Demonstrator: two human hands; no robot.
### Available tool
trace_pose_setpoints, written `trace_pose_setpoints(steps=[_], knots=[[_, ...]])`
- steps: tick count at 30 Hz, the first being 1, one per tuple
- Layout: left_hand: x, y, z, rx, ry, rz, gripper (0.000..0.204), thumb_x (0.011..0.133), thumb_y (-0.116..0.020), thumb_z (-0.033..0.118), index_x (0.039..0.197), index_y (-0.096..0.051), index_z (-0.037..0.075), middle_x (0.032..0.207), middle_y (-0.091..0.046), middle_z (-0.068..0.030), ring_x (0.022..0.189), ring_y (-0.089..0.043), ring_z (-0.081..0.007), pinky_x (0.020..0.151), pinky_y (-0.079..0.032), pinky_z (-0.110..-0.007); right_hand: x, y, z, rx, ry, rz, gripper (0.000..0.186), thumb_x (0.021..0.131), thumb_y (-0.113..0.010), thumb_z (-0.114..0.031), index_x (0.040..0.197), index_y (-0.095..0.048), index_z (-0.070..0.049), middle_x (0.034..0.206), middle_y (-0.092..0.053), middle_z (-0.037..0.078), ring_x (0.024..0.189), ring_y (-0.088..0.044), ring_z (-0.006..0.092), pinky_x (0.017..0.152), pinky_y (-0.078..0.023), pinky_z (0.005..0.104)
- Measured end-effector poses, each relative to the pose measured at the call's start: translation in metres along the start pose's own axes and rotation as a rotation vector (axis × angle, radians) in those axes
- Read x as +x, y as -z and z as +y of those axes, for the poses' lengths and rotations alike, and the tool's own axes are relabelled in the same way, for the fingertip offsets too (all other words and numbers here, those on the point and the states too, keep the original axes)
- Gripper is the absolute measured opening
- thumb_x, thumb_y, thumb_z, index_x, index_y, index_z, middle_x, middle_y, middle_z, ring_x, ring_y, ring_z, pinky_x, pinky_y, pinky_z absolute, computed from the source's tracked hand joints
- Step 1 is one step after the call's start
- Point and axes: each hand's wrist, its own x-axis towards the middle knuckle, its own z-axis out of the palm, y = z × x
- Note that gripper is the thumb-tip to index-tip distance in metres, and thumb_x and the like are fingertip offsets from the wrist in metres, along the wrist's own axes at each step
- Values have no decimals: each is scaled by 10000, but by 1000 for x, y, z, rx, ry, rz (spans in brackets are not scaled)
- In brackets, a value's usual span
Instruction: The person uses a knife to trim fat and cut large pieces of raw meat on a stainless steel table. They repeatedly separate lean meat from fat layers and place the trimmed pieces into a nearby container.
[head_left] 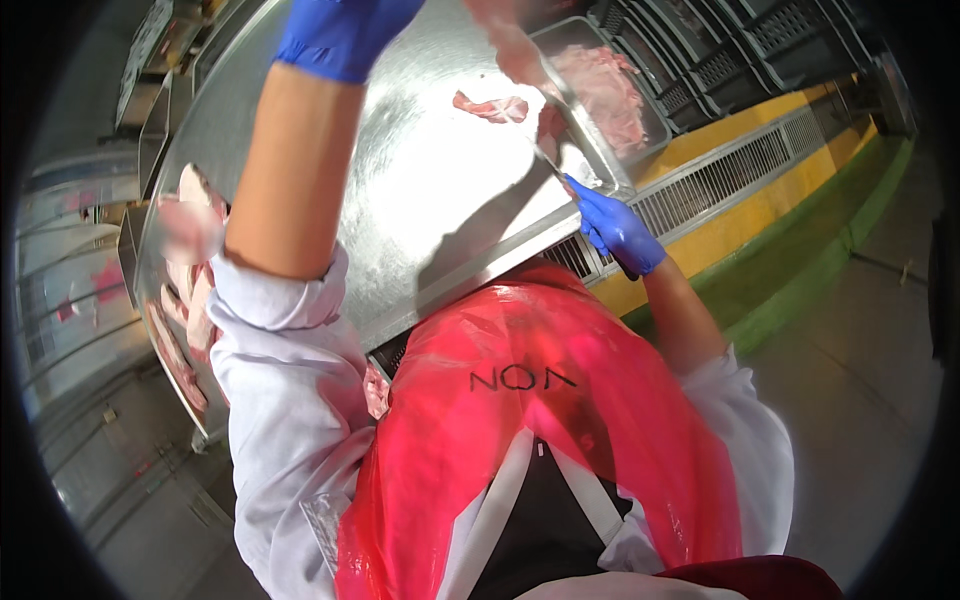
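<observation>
One pale pink meat strip (515,50) hangs blurred; right hand (618,230) grip closed around a knife (560,172).

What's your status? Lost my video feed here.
Right hand closed on knife. Left hand raised above steel table, grip unclear. Meat scrap on table, beside meat tray. Nothing blocking.
</observation>
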Motion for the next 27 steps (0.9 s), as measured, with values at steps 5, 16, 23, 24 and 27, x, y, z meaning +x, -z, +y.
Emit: trace_pose_setpoints(steps=[5, 16, 23, 24, 27], knots=[[117, 125, -119, 339, 249, -87, 461, 1020, -571, 320, 1274, -604, -64, 1212, -637, -167, 1114, -607, -270, 993, -473, -411, -56, 46, 36, 126, 16, 342, 498, 1085, -494, -239, 1572, -431, -157, 774, -460, -59, 560, -376, 29, 484, -334, 191], [-121, 154, -345, 1733, -355, -164, 291, 770, -728, 323, 986, -684, 133, 1140, -599, -121, 1138, -536, -342, 1012, -365, -521, -125, 80, 76, 264, 9, 706, 478, 1099, -485, -245, 1567, -440, -159, 791, -484, -55, 555, -361, 28, 487, -312, 183], [-187, 319, -191, 1987, 19, 84, 214, 825, -738, 272, 968, -686, 121, 958, -660, -102, 975, -613, -329, 806, -489, -452, -64, 71, 53, -99, -77, 514, 515, 1088, -482, -320, 1562, -444, -123, 771, -476, -49, 546, -385, 34, 461, -343, 202], [-217, 352, -166, 1977, 70, 190, 227, 832, -743, 278, 972, -686, 109, 951, -663, -118, 956, -620, -338, 791, -497, -454, -52, 67, 49, -145, -36, 422, 521, 1091, -487, -326, 1566, -435, -121, 773, -476, -43, 539, -383, 36, 458, -345, 201], [-333, 425, -96, 1818, -9, 475, 278, 825, -752, 265, 994, -652, 69, 918, -651, -158, 863, -631, -396, 765, -527, -475, 2, 57, 49, -419, 138, 212, 521, 1093, -497, -319, 1566, -419, -115, 789, -509, -16, 533, -423, 57, 451, -370, 218]])
